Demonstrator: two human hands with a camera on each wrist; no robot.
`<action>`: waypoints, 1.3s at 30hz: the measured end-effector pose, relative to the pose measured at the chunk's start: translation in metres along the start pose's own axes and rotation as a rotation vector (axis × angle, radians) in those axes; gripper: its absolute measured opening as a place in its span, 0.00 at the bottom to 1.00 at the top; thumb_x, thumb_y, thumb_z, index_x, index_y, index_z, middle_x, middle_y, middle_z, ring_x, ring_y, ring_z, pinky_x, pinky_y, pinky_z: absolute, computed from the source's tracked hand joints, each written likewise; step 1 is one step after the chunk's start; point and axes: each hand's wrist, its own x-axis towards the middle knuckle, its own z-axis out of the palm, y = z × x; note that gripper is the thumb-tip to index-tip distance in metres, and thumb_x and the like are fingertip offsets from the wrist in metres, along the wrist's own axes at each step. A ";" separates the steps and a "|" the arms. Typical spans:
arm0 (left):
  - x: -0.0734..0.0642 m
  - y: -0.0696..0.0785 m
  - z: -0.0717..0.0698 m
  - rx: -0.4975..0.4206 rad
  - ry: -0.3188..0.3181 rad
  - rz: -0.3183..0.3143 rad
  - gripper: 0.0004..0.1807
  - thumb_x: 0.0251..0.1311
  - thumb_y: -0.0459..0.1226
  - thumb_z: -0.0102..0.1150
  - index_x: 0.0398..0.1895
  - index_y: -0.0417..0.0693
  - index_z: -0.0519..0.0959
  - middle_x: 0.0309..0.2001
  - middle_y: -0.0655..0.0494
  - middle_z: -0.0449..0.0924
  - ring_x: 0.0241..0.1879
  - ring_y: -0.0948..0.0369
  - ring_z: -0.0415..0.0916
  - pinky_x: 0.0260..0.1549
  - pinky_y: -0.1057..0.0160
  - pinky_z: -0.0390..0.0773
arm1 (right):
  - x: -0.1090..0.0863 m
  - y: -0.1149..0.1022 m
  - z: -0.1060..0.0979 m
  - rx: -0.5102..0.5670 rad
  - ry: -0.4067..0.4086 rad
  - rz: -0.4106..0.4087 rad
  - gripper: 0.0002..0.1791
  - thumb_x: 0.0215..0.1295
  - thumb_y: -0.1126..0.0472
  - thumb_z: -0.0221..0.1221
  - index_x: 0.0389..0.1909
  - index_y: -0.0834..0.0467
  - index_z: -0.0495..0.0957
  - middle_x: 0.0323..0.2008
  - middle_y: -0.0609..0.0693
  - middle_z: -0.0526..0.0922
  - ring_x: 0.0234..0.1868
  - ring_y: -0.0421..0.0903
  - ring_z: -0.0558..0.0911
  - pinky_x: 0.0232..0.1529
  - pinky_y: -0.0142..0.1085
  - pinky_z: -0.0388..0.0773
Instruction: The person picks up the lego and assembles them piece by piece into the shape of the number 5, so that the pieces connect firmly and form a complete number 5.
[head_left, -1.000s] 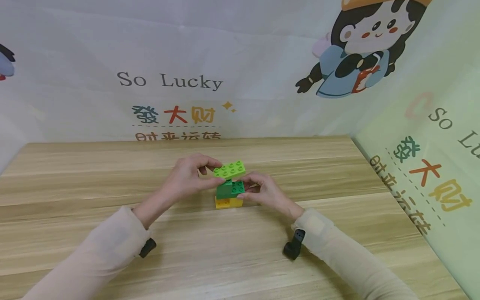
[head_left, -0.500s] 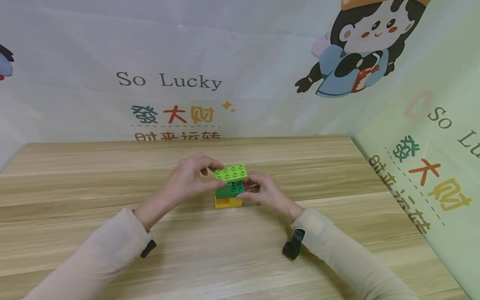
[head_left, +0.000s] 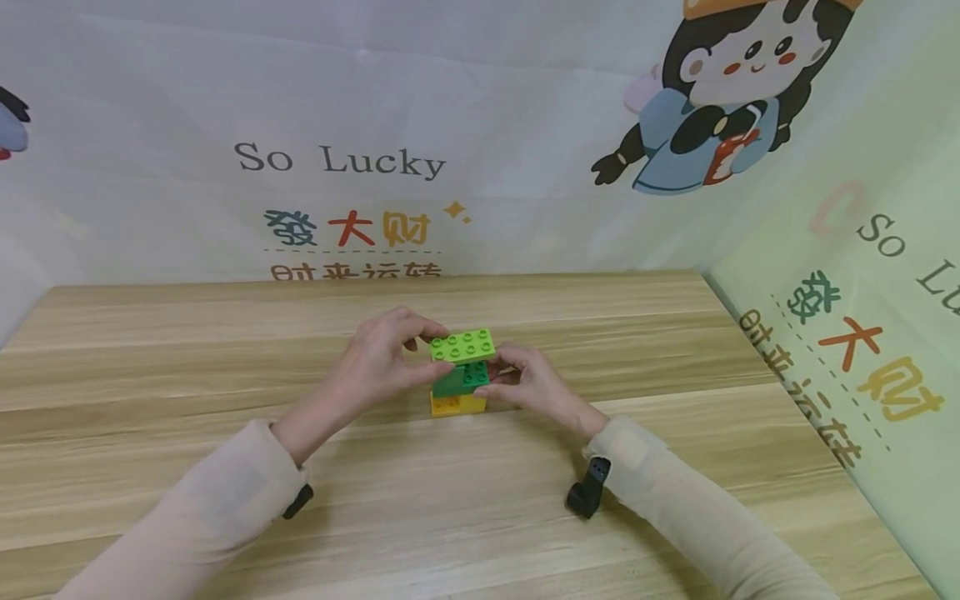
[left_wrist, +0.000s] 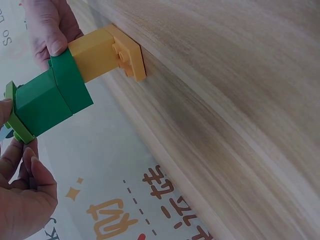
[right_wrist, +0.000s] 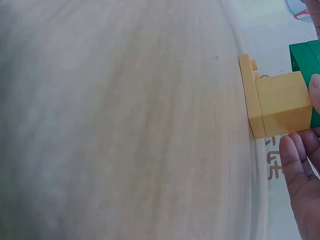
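Note:
A small tower of toy building bricks stands on the table. At its foot, in the left wrist view, is a flat yellow-orange brick (left_wrist: 131, 54), and a taller yellow-orange block (left_wrist: 94, 54) sits off-centre on it. Dark green bricks (head_left: 453, 383) come above that. Topmost is a lime green studded brick (head_left: 463, 344), which my left hand (head_left: 378, 354) pinches between thumb and fingers. It lies on the upper dark green brick; whether it is fully seated I cannot tell. My right hand (head_left: 528, 382) grips the lower dark green brick from the right, thumb on its near side.
The wood-grain table (head_left: 420, 517) spreads around the tower. A printed white cloth (head_left: 525, 167) rises behind the far edge, and another stretch (head_left: 885, 275) borders the right side. Black wrist cameras, such as one (head_left: 588, 490) on the right wrist, hang below the cuffs.
From one second ago, the lime green brick has come down slightly and right, turning more level with the tower. Over the last half second little has moved; the right hand keeps its place.

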 end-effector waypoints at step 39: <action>0.000 0.002 -0.001 0.013 -0.030 -0.001 0.19 0.48 0.39 0.71 0.45 0.45 0.82 0.40 0.51 0.78 0.39 0.55 0.74 0.35 0.62 0.73 | -0.002 0.000 0.000 0.043 -0.011 -0.001 0.19 0.53 0.71 0.65 0.47 0.70 0.76 0.41 0.61 0.79 0.40 0.46 0.79 0.43 0.34 0.80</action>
